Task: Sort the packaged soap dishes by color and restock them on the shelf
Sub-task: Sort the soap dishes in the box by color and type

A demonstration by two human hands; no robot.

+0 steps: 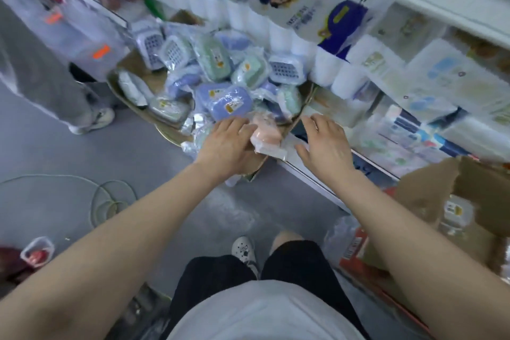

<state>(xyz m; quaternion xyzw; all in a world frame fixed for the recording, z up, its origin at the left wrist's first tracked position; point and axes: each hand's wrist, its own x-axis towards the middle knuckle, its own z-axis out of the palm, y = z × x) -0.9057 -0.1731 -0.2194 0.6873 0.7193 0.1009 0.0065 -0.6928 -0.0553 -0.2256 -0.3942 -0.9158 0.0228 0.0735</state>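
Observation:
A cardboard box (129, 107) on the floor against the shelf holds a heap of plastic-wrapped soap dishes: purple ones (230, 103), green ones (212, 56) and some lying with a white grid side up (285, 70). A pink packaged soap dish (266, 136) sits at the box's near corner. My left hand (227, 143) lies over the pink dish's left side, fingers curved on its wrapper. My right hand (324, 142) hovers just right of it, fingers spread and relaxed, over the shelf edge.
The white shelf (317, 176) on the right carries tissue and paper-roll packs (345, 74). A torn cardboard box (430, 193) sits at lower right. Someone in grey trousers (49, 91) stands at left. A green cable (110, 196) and a small container (37, 252) lie on the grey floor.

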